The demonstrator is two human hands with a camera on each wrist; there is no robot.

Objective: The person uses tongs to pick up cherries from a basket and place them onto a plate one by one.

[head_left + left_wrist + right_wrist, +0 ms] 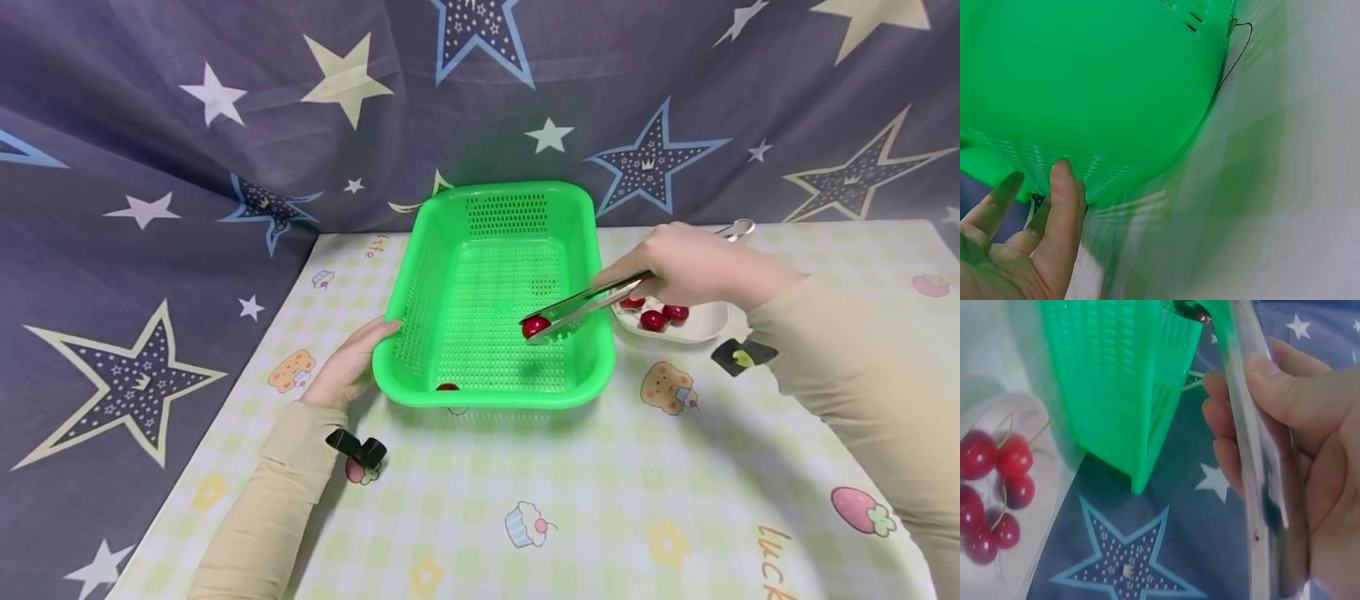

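A green plastic basket (495,398) with perforated walls stands on the table. My left hand (356,358) touches its left side, a fingertip at the rim; in the left wrist view its fingers (1063,219) are fairly straight against the wall. My right hand (678,262) grips metal tongs (600,298), which reach over the basket's right rim. Between the tongs' tips is a red cherry (536,326), above the basket floor. Another cherry (447,387) lies at the basket's near end, mostly hidden by the rim. Several stemmed cherries (1015,456) lie in a white dish (1038,419) right of the basket.
A checked tablecloth (450,508) with printed cupcakes, bears and strawberries covers the table. Behind and to the left hangs a dark star-patterned cloth (262,100), close to the basket's far end. My right forearm (840,367) passes beside the dish.
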